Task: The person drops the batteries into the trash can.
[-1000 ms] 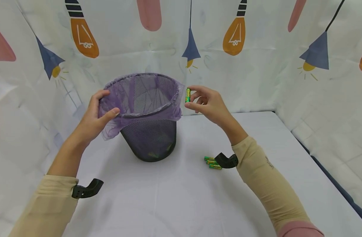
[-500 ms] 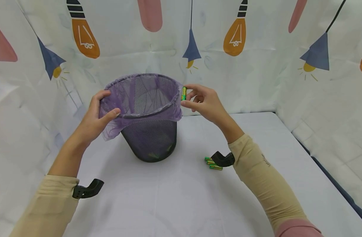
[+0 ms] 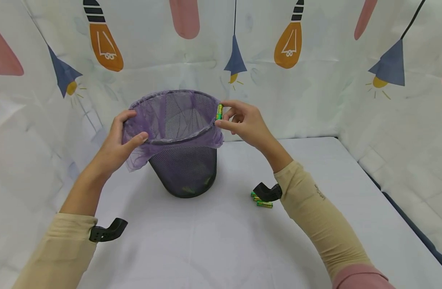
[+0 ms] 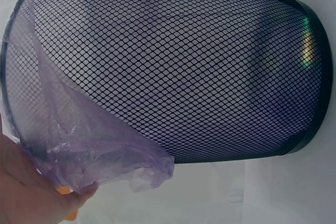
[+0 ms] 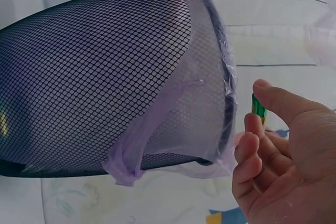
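A black mesh wastebasket point(image 3: 186, 172) stands tilted on the table, lined with a thin purple bag point(image 3: 202, 140) folded over its rim. My left hand point(image 3: 116, 144) grips the rim and bag on the left side, thumb outside near the front. Between thumb and fingertips, my right hand point(image 3: 247, 124) pinches a green battery point(image 3: 219, 112) upright at the right edge of the rim. In the right wrist view that battery point(image 5: 258, 106) shows just beyond the bag's edge. Through the mesh, green and yellow batteries point(image 4: 307, 43) show dimly at the basket's bottom.
Several green batteries point(image 3: 265, 204) lie together on the white-covered table point(image 3: 206, 249), partly hidden by the black strap end point(image 3: 267, 192) at my right wrist. A patterned cloth wall point(image 3: 257, 92) rises close behind the basket.
My right hand has moved left with the battery, from beside the basket to its right rim. The left hand and the basket hold the same place.
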Demonstrator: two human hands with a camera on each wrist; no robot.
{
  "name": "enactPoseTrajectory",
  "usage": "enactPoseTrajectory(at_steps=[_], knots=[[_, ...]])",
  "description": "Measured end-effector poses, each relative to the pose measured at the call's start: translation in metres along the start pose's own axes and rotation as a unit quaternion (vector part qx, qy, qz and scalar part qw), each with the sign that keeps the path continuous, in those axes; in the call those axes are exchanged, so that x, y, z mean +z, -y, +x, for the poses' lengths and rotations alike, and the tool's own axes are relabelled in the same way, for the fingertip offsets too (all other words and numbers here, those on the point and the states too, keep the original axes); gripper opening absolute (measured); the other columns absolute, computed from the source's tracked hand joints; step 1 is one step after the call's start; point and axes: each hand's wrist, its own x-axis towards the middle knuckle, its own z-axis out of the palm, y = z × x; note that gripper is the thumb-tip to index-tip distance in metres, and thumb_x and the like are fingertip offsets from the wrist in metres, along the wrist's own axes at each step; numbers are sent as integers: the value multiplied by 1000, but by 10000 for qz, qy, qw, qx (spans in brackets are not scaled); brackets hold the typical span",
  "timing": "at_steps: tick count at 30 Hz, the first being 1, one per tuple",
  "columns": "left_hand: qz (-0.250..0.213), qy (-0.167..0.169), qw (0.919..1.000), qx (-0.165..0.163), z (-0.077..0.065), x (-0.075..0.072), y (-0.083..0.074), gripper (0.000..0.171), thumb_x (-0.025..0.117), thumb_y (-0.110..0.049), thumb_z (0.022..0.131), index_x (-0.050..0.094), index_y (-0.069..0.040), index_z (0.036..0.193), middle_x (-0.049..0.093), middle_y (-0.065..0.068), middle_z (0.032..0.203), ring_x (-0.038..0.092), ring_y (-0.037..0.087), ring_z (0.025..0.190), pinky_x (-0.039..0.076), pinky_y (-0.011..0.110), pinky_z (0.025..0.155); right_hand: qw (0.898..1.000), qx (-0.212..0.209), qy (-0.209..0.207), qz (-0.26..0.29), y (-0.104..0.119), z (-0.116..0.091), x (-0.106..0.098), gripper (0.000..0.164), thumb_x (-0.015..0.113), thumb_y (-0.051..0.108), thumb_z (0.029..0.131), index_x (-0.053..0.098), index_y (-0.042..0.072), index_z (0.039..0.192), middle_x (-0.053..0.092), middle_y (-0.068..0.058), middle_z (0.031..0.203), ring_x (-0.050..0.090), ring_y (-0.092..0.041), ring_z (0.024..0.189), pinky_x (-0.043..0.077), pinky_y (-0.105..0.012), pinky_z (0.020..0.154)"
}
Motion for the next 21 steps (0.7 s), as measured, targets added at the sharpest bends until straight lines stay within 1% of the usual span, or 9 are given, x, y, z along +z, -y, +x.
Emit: enactPoseTrajectory(at_steps=[3,8,11,13,19,21], knots=[[-14,12,10000,-21,0,0,0,66,53,-28,89,13,-26,142,3,-6,151,7,21,139,7,50,109,9999,106,41,50,10,-1,1,51,71,23,79,53,13,126,59,0,78,50,-14,59,42,-24,55],[-5,16,10000,-22,1,0,0,66,53,-29,89,14,-25,142,3,-5,151,8,22,139,8,51,109,9997,194,74,120,29,-4,1,49,69,16,80,53,9,126,58,-2,78,49,-12,60,44,-22,57],[-6,5,10000,-7,1,1,0,66,53,-28,89,14,-25,142,4,-5,151,8,22,139,8,51,109,9997,178,54,156,32,-3,2,49,70,16,79,54,8,125,58,-2,78,50,-12,60,43,-22,57],[-7,-8,10000,5,0,1,-1,66,53,-28,89,14,-25,142,4,-5,151,8,21,139,8,50,109,9997,167,59,171,31,-1,3,49,70,16,79,54,9,125,58,-2,78,51,-13,60,43,-22,57],[5,-15,10000,9,0,1,-1,66,53,-28,89,14,-25,142,5,-5,150,9,20,138,9,48,109,9996,68,-47,273,7,11,8,50,73,24,76,56,19,123,58,1,81,51,-16,57,41,-25,53],[13,5,10000,-9,0,1,-1,66,53,-28,89,14,-25,142,4,-6,151,9,21,138,9,49,109,9995,94,-77,303,4,13,9,50,74,25,76,56,20,122,59,2,84,51,-17,56,39,-24,52]])
